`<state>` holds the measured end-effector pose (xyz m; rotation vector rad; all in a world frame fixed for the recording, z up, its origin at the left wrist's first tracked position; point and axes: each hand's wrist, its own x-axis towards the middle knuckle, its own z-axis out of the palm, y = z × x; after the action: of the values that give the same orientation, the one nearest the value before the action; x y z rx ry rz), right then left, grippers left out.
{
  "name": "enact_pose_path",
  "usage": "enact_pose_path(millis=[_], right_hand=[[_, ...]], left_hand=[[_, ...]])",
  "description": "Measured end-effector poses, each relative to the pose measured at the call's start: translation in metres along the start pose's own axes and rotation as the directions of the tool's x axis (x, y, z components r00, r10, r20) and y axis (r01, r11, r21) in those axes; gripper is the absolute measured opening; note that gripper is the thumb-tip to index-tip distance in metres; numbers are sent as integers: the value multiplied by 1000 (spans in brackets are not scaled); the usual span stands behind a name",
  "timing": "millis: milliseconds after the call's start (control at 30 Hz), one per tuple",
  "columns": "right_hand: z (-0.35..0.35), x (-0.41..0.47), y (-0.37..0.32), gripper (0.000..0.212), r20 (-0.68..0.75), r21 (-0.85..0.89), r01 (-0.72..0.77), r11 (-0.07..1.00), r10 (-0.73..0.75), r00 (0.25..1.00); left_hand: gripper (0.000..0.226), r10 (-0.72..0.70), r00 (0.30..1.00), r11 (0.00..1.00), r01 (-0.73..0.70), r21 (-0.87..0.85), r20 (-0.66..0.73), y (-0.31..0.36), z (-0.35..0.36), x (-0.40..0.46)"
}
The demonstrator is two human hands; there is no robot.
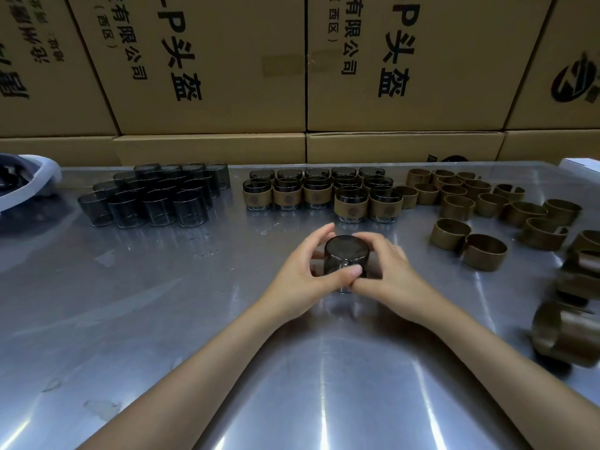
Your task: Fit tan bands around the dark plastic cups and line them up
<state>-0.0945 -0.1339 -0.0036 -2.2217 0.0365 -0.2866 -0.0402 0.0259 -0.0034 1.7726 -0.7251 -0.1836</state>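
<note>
Dark smoky plastic cup [346, 256], bare of any band, sits mid-table cupped between left hand [300, 277] and right hand [388, 276], fingers curled round its sides; banded cups [316, 193] stand in rows behind; loose tan bands [483, 251] lie rightward; fetching one seems next.

Cardboard boxes [207, 60] behind the counter, black print "-P头盔" and "有限公司 (西区)", repeated on the adjoining box [422, 60], other print unreadable

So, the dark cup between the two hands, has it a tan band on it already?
Not yet. The dark cup held by the left hand and right hand shows bare dark wall.
</note>
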Motion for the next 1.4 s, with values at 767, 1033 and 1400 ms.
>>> enact_pose_path(millis=[767,1033,1400], right_hand=[[-34,4,22,28,-366,-641,-158,751,-117,923],[-28,6,21,39,-446,-556,-112,824,-182,877],[-24,5,8,51,-566,-241,104,965,-227,792]], left_hand=[[52,-43,999,996,42,-77,-14,0,-2,2],[48,-38,999,995,37,-87,-11,-1,-2,3],[53,-35,999,976,36,-213,7,0,-2,4]])
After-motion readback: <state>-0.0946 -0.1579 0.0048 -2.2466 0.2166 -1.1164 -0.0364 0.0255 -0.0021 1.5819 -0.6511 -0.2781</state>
